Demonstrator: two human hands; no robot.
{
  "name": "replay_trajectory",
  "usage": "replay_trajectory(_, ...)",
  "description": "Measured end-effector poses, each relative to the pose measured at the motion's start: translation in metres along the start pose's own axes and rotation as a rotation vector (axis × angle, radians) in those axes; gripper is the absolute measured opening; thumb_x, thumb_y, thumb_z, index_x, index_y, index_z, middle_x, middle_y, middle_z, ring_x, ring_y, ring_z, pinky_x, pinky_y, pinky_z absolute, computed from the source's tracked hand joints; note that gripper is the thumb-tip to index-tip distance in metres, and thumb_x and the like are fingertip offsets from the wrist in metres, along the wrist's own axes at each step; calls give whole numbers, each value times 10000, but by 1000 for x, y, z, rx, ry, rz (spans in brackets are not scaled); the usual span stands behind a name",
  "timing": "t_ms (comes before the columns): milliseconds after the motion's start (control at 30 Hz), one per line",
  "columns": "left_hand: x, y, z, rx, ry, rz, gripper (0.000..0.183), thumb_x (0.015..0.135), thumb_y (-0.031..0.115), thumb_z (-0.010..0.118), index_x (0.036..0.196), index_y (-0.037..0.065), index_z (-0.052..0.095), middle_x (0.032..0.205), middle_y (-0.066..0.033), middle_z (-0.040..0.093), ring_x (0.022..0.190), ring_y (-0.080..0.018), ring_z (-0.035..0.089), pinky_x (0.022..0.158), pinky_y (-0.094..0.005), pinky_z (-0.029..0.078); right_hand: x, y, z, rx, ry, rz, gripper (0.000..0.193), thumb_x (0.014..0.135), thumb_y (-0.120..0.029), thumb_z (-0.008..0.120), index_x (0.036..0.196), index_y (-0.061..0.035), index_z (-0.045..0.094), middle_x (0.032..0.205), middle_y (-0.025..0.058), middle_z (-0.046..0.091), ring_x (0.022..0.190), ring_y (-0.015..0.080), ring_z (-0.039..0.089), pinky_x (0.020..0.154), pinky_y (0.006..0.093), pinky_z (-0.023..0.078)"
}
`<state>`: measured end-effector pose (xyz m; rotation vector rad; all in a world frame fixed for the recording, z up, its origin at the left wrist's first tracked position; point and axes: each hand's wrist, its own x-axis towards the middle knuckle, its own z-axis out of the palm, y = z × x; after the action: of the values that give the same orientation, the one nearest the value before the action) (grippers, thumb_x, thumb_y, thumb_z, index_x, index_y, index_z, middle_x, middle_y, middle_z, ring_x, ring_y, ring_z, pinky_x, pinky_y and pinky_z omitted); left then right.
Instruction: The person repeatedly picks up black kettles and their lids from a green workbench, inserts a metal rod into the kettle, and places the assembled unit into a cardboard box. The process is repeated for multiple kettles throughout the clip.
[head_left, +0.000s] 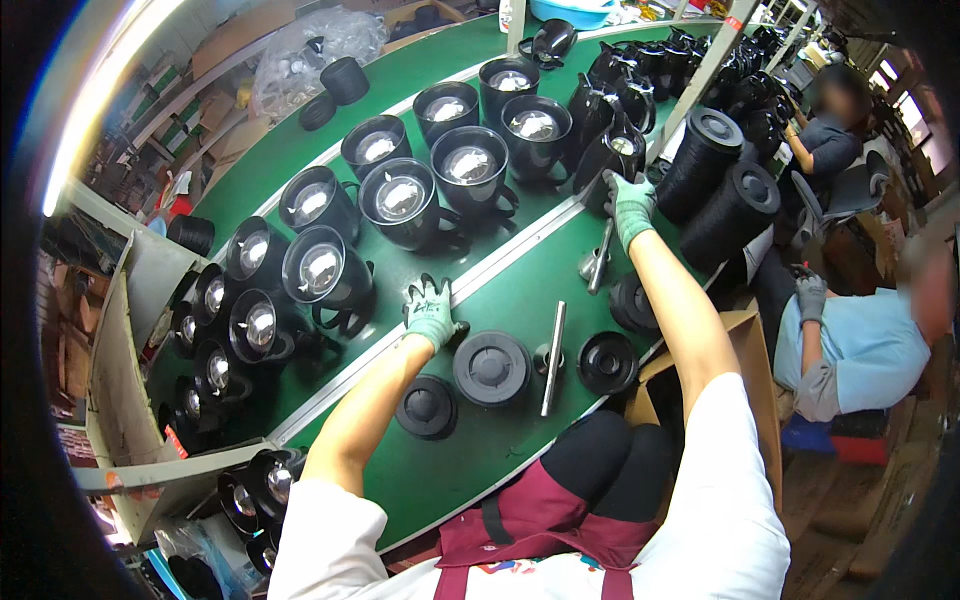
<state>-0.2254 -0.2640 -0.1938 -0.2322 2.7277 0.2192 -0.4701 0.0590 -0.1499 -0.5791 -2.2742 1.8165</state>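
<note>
— Both hands wear grey-green gloves. How does the left hand (431,312) lie?

— Down on the green belt (470,440), at the pale rail (500,262) that splits it, fingers loosely curled. It seems to touch a black kettle's handle (345,320) — whether it grips, I cannot tell.

— And the right hand (630,207)?

— Stretched far forward, its fingers curled about the rim of a black kettle body (615,150) just past the rail; it looks like a hold.

— What lies between the arms?

— A round black lid (492,367), a smaller black cap (427,406) near the left forearm, another black ring (607,362) to the right, and a silver rod (553,357) between lid and ring. A second silver tool (598,260) lies beneath the right wrist.

— Beyond?

— Rows of open black kettles (400,200) with shiny bottoms — and two stacks of black lids (720,180) right of the hand. Another person in a light blue shirt (860,350) sits alongside.
</note>
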Motion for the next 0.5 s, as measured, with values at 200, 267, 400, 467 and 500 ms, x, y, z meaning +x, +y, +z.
replay_trajectory(200,-9,-1,-2,-44,45,-11,1022,724,431,864,1561,157,344,1628,-249,227,1459,-508,279,1107,-620,387,85,14,63,190,-48,-45,529,720,-272,898,1119,-17,662,780,80,677,554,187,621,456,341,524)
replay_trajectory(267,-18,-13,2,-49,54,-41,1017,727,429,862,1560,155,347,1627,-250,227,1457,-511,281,1101,-619,394,76,8,93,51,-57,-20,563,728,-335,886,1115,10,667,911,137,714,737,248,696,608,395,587)
replay_trajectory(400,0,5,3,-60,79,50,1025,702,412,873,1553,161,359,1620,-254,238,1450,-502,296,1105,-608,393,144,-1,63,-527,273,-151,831,735,-517,833,1309,-4,522,1280,269,598,1242,376,574,1035,505,461)
replay_trajectory(467,-22,-14,3,-67,91,-57,1032,684,394,884,1549,166,367,1617,-251,246,1451,-494,300,1107,-600,394,55,-50,95,-705,365,-496,867,745,-533,813,1355,-19,473,1399,272,495,1333,394,484,1073,516,421)
replay_trajectory(500,-19,-11,4,-59,106,-43,1039,667,381,894,1543,164,379,1618,-246,250,1449,-490,308,1105,-601,397,45,-58,83,-613,384,-827,857,755,-532,802,1362,-29,466,1444,265,447,1371,400,439,1094,526,397)
